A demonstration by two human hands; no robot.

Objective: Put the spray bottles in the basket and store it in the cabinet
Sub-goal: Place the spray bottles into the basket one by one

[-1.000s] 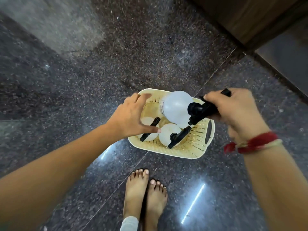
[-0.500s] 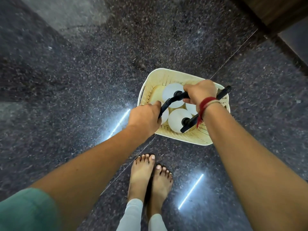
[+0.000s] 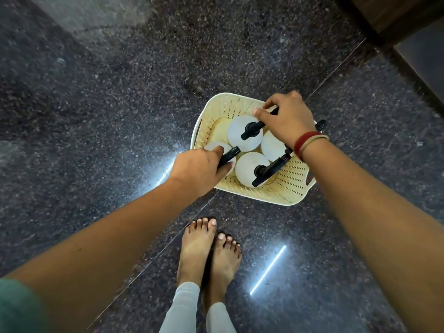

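A cream perforated basket (image 3: 286, 188) sits on the dark granite floor in front of my feet. Several white spray bottles with black trigger heads stand upright inside it. My right hand (image 3: 288, 118) grips the black head of the far bottle (image 3: 240, 138). My left hand (image 3: 199, 169) is closed on the black head of the near-left bottle (image 3: 217, 145), whose body is mostly hidden. A third bottle (image 3: 248, 168) stands at the front, a fourth (image 3: 272, 146) is partly hidden under my right wrist.
The speckled floor spreads all around the basket, with bright light reflections (image 3: 268, 270). My bare feet (image 3: 206, 251) stand just before the basket. A dark wooden cabinet base (image 3: 394, 18) runs along the upper right corner.
My right hand lowered the bottle it carried into the basket and now holds its head at the far side. My left hand shifted down onto the near-left bottle's head.
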